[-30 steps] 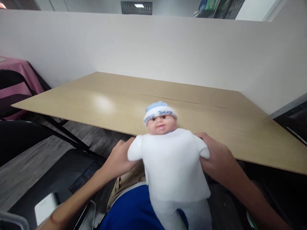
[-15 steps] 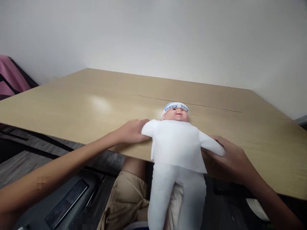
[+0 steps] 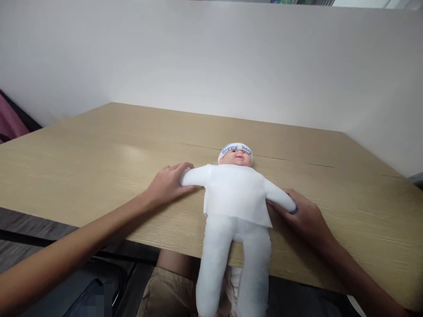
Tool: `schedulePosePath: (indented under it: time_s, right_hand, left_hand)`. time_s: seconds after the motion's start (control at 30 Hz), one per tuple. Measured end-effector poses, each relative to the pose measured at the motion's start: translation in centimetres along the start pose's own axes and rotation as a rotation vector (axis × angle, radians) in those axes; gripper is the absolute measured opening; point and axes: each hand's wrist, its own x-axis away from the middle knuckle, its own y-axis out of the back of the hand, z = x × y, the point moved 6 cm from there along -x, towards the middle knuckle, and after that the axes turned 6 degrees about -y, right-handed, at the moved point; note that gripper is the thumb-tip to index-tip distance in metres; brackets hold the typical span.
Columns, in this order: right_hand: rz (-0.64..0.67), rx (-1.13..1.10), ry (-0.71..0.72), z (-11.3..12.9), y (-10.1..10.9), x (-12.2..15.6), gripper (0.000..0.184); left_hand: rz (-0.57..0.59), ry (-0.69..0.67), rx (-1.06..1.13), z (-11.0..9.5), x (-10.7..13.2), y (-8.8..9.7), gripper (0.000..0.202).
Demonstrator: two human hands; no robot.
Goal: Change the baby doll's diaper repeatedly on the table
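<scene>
Two hands [image 3: 167, 182] [image 3: 306, 215] pinch the outstretched sleeves [image 3: 197, 176] of a white-clothed doll [image 3: 236, 193]. Its white cap [image 3: 235, 145] bears blue lettering [image 3: 230, 149].

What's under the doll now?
Under the doll, the tan table shows around its torso and between its upper legs; its lower legs extend past the near edge, beside beige shorts. Whatever lies directly beneath the body is covered and can't be seen.

Soft, even light reaches my table [image 3: 82, 176], leaving a pale glare left of the doll [image 3: 236, 189]. A shadow lies beside my right hand [image 3: 307, 215], and under the tabletop all is dim. The doll looks fairly sharp; my forearms [image 3: 89, 240] stretch toward the corners, with blocky squares at bottom left.
</scene>
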Motion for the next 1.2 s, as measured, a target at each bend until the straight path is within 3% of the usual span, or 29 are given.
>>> schedulePosePath:
  time_s: [0.27, 0.67, 0.9, 1.2]
  right_hand:
    - [-0.063, 0.079, 0.029, -0.8, -2.0, -6.7, 0.046]
    - [-0.207, 0.085, 0.173, -1.4, -4.7, -15.6, 0.053]
    - [-0.249, 0.145, 0.091, -2.7, -5.2, -17.4, 0.058]
    - [-0.180, 0.120, 0.031, -3.4, -5.2, -17.6, 0.059]
  left_hand:
    - [0.006, 0.027, -0.079, 4.3, -5.0, -1.6, 0.071]
    - [-0.169, 0.059, -0.157, 8.9, -11.8, -3.8, 0.081]
    - [-0.134, 0.106, -0.043, 11.0, -14.9, -4.6, 0.079]
    - [-0.114, 0.124, -0.065, 10.7, -14.7, -4.7, 0.076]
